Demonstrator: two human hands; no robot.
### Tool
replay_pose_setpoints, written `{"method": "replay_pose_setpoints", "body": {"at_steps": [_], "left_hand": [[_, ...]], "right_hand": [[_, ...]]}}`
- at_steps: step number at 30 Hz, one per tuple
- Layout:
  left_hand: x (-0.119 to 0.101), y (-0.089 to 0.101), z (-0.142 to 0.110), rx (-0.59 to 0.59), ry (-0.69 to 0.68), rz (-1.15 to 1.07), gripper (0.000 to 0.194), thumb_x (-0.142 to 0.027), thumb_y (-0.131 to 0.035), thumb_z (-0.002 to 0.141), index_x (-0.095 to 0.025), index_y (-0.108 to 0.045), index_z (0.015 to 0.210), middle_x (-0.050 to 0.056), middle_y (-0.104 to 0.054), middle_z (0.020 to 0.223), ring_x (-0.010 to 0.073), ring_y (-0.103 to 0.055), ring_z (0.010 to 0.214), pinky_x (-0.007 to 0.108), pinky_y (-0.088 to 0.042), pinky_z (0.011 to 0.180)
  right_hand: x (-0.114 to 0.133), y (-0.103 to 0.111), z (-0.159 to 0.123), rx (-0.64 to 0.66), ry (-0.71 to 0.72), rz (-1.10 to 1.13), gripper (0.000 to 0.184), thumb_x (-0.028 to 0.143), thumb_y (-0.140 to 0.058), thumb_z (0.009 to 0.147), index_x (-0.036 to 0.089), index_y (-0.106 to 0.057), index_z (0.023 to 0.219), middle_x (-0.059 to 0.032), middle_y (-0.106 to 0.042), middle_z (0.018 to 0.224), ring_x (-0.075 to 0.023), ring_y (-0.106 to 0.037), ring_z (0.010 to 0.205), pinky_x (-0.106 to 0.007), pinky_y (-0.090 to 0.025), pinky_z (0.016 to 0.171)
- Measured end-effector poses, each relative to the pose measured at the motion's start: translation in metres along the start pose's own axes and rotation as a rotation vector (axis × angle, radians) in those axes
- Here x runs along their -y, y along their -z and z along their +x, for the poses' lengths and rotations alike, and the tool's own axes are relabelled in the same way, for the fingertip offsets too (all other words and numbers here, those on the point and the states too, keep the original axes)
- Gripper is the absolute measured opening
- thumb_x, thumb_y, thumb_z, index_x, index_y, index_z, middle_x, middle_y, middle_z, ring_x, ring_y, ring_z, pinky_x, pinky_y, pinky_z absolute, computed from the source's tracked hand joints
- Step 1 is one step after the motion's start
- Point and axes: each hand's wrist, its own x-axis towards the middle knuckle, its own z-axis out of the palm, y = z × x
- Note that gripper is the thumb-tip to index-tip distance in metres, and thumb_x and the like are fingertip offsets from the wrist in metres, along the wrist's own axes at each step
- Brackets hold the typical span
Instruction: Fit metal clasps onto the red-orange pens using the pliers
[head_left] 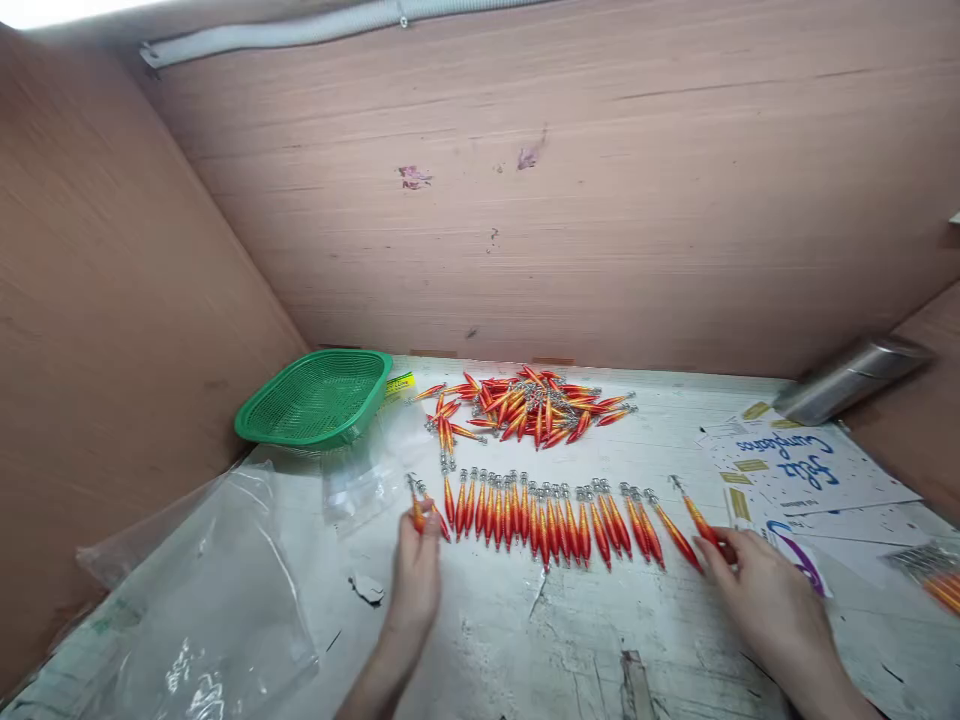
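A row of red and orange squid jigs lies side by side across the white tabletop, their metal hook crowns pointing away from me. At the row's left end, my left hand is closed on a squid jig, and another jig lies just beside its fingers. At the right end, my right hand pinches the red end of a slanted squid jig, its hooks tilted up and to the left. Behind the row is a loose heap of more jigs.
A green plastic basket stands at the back left, near clear plastic bags. At the right are printed cards, a metal cylinder and a bag of jigs. Wooden panels enclose the back and sides.
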Motion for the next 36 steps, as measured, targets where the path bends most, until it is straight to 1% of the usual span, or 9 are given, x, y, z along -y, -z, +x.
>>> {"method": "replay_pose_setpoints", "body": {"at_steps": [2, 5, 11, 15, 18, 20, 23, 30, 36], "left_hand": [[-0.004, 0.023, 0.024, -0.091, 0.047, 0.242, 0.045, -0.028, -0.044, 0.094, -0.008, -0.043, 0.135, 0.017, -0.071, 0.103, 0.0309, -0.065, 0.103, 0.041, -0.045, 0.089], [-0.003, 0.031, 0.039, -0.095, 0.078, 0.556, 0.048, -0.020, -0.036, 0.096, 0.001, -0.036, 0.139, 0.029, -0.068, 0.115, 0.0361, -0.063, 0.112, 0.045, -0.043, 0.092], [-0.014, 0.018, 0.032, 0.057, -0.018, 0.948, 0.046, -0.032, -0.048, 0.097, -0.007, -0.049, 0.136, 0.018, -0.076, 0.092, 0.0360, -0.072, 0.095, 0.044, -0.050, 0.083], [-0.045, 0.010, 0.062, 0.029, -0.186, 1.068, 0.031, -0.033, -0.049, 0.100, -0.015, -0.062, 0.121, 0.013, -0.070, 0.116, 0.0274, -0.066, 0.109, 0.048, -0.048, 0.096], [-0.067, -0.009, 0.108, 0.061, -0.288, 1.109, 0.028, -0.035, -0.059, 0.095, -0.017, -0.064, 0.117, 0.009, -0.067, 0.120, 0.0238, -0.065, 0.106, 0.047, -0.053, 0.093], [-0.078, -0.022, 0.139, 0.103, -0.344, 1.136, 0.030, -0.035, -0.061, 0.094, -0.018, -0.063, 0.119, 0.009, -0.065, 0.122, 0.0238, -0.065, 0.105, 0.047, -0.055, 0.090], [-0.088, -0.032, 0.176, 0.225, -0.455, 1.166, 0.031, -0.034, -0.061, 0.094, -0.019, -0.062, 0.121, 0.010, -0.063, 0.126, 0.0241, -0.064, 0.106, 0.047, -0.055, 0.090], [-0.094, -0.014, 0.208, 0.545, -0.642, 1.211, 0.029, -0.033, -0.061, 0.094, -0.019, -0.063, 0.120, 0.010, -0.063, 0.127, 0.0244, -0.064, 0.108, 0.047, -0.054, 0.092], [-0.096, -0.010, 0.207, 0.517, -0.660, 1.219, 0.026, -0.032, -0.060, 0.095, -0.020, -0.064, 0.117, 0.010, -0.064, 0.127, 0.0239, -0.063, 0.109, 0.047, -0.053, 0.093]], "right_hand": [[-0.017, 0.000, 0.015, -0.006, 0.032, -0.125, 0.028, 0.040, -0.039, 0.077, 0.027, -0.053, 0.057, -0.0182, -0.065, 0.066, -0.0352, -0.059, 0.067, -0.047, -0.043, 0.062], [-0.025, -0.006, 0.019, -0.004, 0.121, -0.249, 0.031, 0.034, -0.037, 0.077, 0.029, -0.049, 0.049, -0.0172, -0.062, 0.062, -0.0361, -0.058, 0.067, -0.045, -0.039, 0.057], [-0.014, -0.005, 0.024, -0.123, 0.335, -0.364, 0.036, 0.031, -0.042, 0.083, 0.023, -0.064, 0.055, -0.0139, -0.062, 0.063, -0.0324, -0.058, 0.062, -0.042, -0.040, 0.054], [0.052, -0.018, 0.048, -0.085, 0.667, -0.332, 0.024, 0.024, -0.053, 0.090, 0.018, -0.072, 0.077, -0.0105, -0.067, 0.075, -0.0243, -0.062, 0.073, -0.037, -0.049, 0.066], [0.140, -0.055, 0.070, 0.061, 0.989, -0.318, 0.013, 0.021, -0.059, 0.094, 0.018, -0.069, 0.085, -0.0031, -0.068, 0.086, -0.0171, -0.064, 0.084, -0.031, -0.052, 0.074], [0.197, -0.085, 0.086, 0.126, 1.159, -0.332, 0.012, 0.027, -0.062, 0.095, 0.017, -0.067, 0.098, -0.0033, -0.069, 0.102, -0.0167, -0.066, 0.092, -0.036, -0.055, 0.081], [0.254, -0.119, 0.108, 0.181, 1.365, -0.353, 0.022, 0.031, -0.062, 0.096, 0.017, -0.065, 0.113, -0.0064, -0.066, 0.117, -0.0198, -0.066, 0.102, -0.041, -0.056, 0.087], [0.273, -0.141, 0.128, 0.285, 1.656, -0.379, 0.026, 0.031, -0.062, 0.096, 0.018, -0.063, 0.118, -0.0073, -0.065, 0.121, -0.0206, -0.066, 0.104, -0.042, -0.056, 0.087], [0.282, -0.141, 0.135, 0.356, 1.731, -0.305, 0.024, 0.030, -0.062, 0.096, 0.018, -0.064, 0.117, -0.0071, -0.065, 0.121, -0.0202, -0.066, 0.103, -0.042, -0.056, 0.088]]}}
